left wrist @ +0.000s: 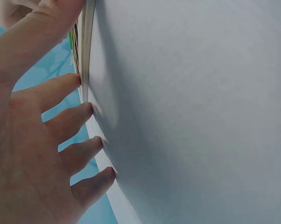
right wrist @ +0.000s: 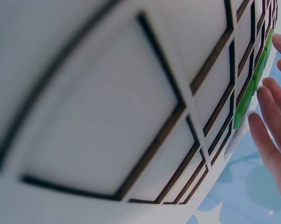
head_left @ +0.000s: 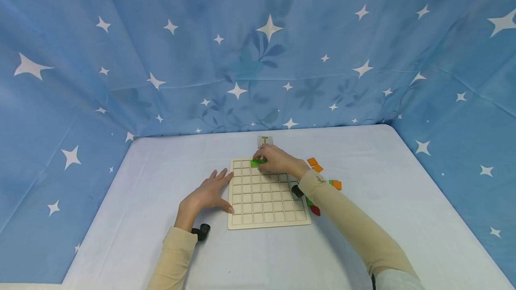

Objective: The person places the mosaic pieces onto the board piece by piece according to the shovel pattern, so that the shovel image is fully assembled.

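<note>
A pale square board with a grid of shallow cells lies on the white table. My left hand has its fingers spread along the board's left edge, fingertips and thumb touching it; the left wrist view shows the straight fingers beside that edge. Over the board's back row is my right hand, forefinger and thumb bent around a small green tile. Just left of it, another green tile sits in a cell. In the right wrist view, fingertips are close beside a row of green tiles.
A small card with a grid pattern lies behind the board. To the right are loose orange tiles, an orange piece beside green, and a red piece partly under the right forearm. A blue starred curtain surrounds the table.
</note>
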`<state>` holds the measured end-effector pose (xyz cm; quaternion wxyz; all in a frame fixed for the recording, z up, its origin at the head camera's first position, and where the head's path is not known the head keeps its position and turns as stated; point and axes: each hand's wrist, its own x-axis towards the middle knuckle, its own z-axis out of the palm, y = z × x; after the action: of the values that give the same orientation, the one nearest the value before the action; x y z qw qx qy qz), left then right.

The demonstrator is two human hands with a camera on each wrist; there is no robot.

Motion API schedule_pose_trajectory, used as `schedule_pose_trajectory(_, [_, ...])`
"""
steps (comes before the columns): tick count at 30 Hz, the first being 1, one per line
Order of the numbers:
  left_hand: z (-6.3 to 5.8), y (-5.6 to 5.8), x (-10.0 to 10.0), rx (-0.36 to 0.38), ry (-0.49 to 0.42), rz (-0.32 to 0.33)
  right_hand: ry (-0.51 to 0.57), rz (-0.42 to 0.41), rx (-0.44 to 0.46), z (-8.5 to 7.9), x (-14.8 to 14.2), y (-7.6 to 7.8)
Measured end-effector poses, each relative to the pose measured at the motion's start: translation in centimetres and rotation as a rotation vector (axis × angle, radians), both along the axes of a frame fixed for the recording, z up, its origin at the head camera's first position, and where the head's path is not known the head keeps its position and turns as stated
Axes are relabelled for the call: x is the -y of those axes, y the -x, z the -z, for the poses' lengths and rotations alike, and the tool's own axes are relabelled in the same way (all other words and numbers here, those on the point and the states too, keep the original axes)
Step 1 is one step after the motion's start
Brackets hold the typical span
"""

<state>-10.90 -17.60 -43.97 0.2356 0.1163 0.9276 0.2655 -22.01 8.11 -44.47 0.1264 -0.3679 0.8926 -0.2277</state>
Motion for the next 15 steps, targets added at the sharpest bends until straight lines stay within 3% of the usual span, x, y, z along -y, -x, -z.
schedule_pose_trajectory(15, [0.0, -0.1, -0.1, 0.003, -0.013, 0.003, 0.039, 0.062, -0.024, 0.2, -2.5, -3.1])
